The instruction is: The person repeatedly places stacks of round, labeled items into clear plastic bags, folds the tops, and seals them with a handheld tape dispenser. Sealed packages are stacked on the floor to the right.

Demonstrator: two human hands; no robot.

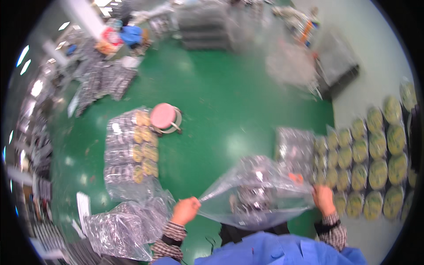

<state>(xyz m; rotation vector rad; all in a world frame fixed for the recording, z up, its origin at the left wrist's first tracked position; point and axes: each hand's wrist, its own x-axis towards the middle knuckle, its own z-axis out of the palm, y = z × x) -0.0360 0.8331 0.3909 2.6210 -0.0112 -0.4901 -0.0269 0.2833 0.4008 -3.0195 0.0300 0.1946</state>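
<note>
A large clear plastic bag (285, 198) is stretched wide in front of my body. My left hand (185, 210) grips its left corner with closed fingers. At the opposite corner, my right hand (324, 199) is closed on the film, with its arm bent out to the side. Between the hands, dark shiny wrapped items (255, 194) show through the film; their exact kind cannot be made out. A small orange-red patch (296, 178) shows near the bag's right side. Both forearms have checked sleeves with dark bands.
Packed bundles with yellow round ends (145, 145) lie at left, beside a pink-topped stool (163, 116). Crumpled bagged goods (117, 227) lie near my left arm. Stacked packs with yellow-green ovals (377, 172) line the right wall. A grey bin-like box (338, 62) stands farther back on the green floor.
</note>
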